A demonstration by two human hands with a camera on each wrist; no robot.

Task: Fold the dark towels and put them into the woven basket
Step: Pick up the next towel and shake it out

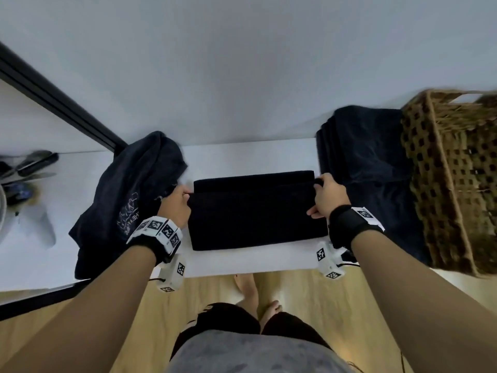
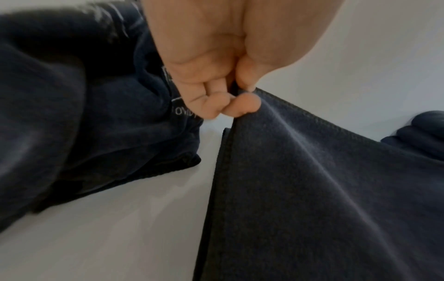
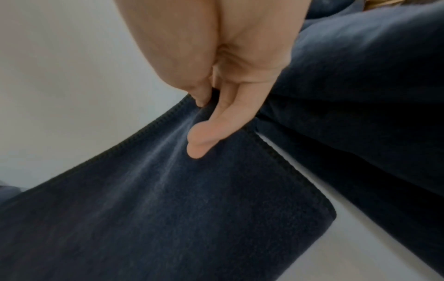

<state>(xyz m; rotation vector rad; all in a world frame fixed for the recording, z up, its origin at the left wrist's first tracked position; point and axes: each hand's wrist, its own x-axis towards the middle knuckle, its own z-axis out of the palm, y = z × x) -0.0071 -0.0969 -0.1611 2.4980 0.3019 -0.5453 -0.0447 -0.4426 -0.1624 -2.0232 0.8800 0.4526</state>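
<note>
A dark towel (image 1: 255,211) lay flat in the middle of the white bench (image 1: 250,154), partly folded, its upper layer stopping short of the far edge so that a strip of the lower layer showed behind it. The left hand (image 1: 176,204) pinched the upper layer's left corner; in the left wrist view its fingers (image 2: 242,106) and thumb were curled tight on the stitched hem and lifted it off the bench. The right hand (image 1: 329,196) pinched the opposite corner, thumb on top of the cloth and fingers (image 3: 204,136) beneath it.

To the left lay a crumpled dark garment with pale print (image 1: 129,200), touching the left hand. To the right sat a stack of folded dark towels (image 1: 363,146), and beside that stack, touching it, the woven basket (image 1: 454,179) stood at the bench's right end.
</note>
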